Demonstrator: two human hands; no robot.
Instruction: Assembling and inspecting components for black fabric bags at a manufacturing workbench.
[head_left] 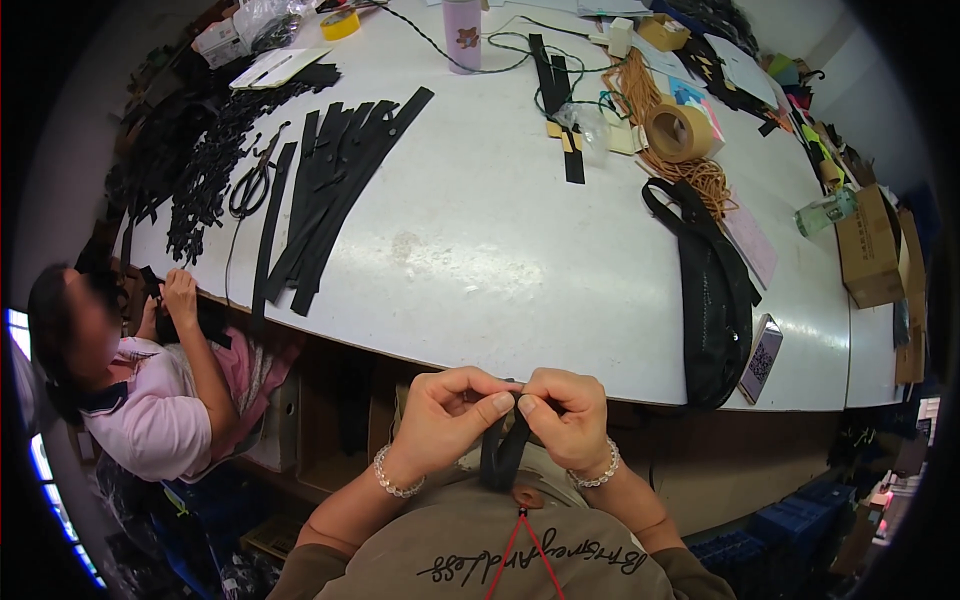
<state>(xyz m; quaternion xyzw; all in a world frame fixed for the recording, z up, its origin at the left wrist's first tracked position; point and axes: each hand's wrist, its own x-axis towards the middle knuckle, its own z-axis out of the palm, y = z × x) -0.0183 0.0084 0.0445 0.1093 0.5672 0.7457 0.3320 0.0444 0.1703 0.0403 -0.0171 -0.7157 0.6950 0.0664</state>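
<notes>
Both my hands meet in front of my chest, just off the table's near edge. Between them hangs a black fabric strip (501, 458), folded into a loop. My left hand (443, 417) pinches it between thumb and fingertips. My right hand (568, 415) does the same from the other side, the two pinches almost touching. The small part between the fingertips is mostly hidden. Similar long black strips (340, 185) lie in a fanned bundle at the left of the white table (450, 250). Beside them is a heap of small black pieces (197, 205).
Black scissors (250, 190) lie by the heap. A black bag (708, 295), a phone (762, 360), a tape roll (680, 133) and tan cord (632, 90) are on the right. A pink tumbler (462, 35) stands far back. Another person (165, 400) works at left.
</notes>
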